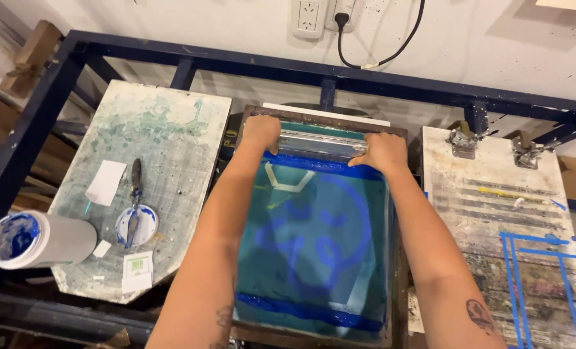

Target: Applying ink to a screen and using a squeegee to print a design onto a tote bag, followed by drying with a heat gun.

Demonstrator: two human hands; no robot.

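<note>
now we stretch both arms straight out, left hand (260,131) and right hand (383,152) clamped on the metal squeegee (320,145) at twelve o'clock of the teal screen (314,245), which shows a smeared blue ink design.

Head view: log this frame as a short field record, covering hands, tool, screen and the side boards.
setting: dark blue metal frame against a white wall
left hand: on the left end of the squeegee
right hand: on the squeegee's right end
screen: teal mesh, blue ink bands at its far and near ends
left board: spatula resting on a blue-smeared lid, paper scraps
ink tub: open, lying on its side, blue inside
right board: two metal clamps, blue tape lines
</note>
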